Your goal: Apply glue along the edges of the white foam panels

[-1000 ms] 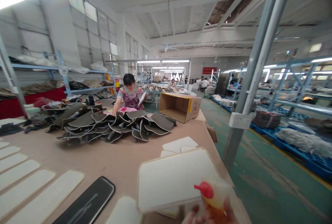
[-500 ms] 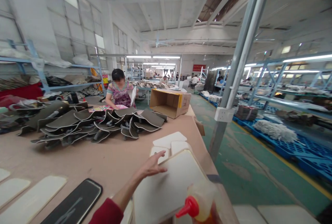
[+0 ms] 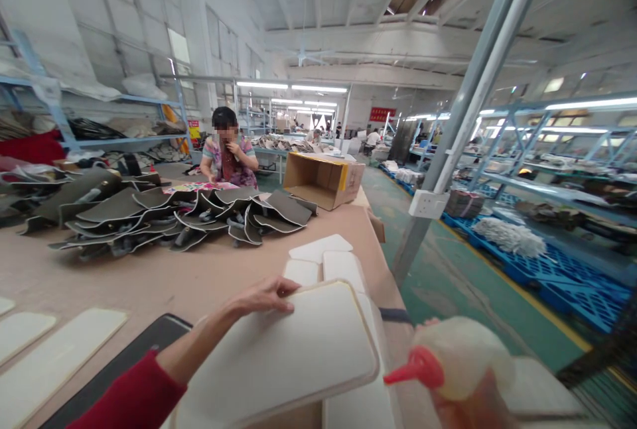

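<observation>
My left hand (image 3: 266,296) grips the far left edge of a white panel (image 3: 288,349) with rounded corners. The thumb lies on its upper face, and the panel is tilted above other white panels (image 3: 358,303). At the lower right, my right hand (image 3: 478,402), blurred, is wrapped round a translucent squeeze bottle (image 3: 462,353). Its red nozzle (image 3: 418,369) points left, close to the panel's right edge. A black panel (image 3: 124,363) lies on the table left of my left forearm, partly covered by the sleeve.
Dark grey pieces with pale edges (image 3: 199,217) are heaped across the brown table (image 3: 199,283). Beyond them sits a person (image 3: 231,157), one hand raised to the face. An open cardboard box (image 3: 323,183) stands at the far edge. A metal post (image 3: 462,97) rises on the right. White panels (image 3: 74,356) lie at left.
My left hand has closed on the white panel's edge and moved it left, uncovering panels beneath. The bottle has moved right and up. The person opposite has raised a hand to the face.
</observation>
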Action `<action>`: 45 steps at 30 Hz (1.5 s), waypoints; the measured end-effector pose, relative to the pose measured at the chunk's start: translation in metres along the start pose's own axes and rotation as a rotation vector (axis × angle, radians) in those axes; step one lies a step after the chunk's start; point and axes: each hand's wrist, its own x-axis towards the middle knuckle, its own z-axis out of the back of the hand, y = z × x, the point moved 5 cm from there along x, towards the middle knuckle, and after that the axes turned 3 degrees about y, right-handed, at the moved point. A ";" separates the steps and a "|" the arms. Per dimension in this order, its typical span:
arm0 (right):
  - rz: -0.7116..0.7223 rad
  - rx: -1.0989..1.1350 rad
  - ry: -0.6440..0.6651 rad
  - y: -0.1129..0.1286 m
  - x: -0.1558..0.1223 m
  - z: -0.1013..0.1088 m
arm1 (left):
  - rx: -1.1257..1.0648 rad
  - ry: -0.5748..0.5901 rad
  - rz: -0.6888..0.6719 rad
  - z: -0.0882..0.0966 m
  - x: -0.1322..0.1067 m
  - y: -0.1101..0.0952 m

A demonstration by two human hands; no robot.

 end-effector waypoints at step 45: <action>0.143 -0.339 0.068 0.072 -0.007 -0.077 | -0.277 0.179 0.188 0.000 -0.050 -0.024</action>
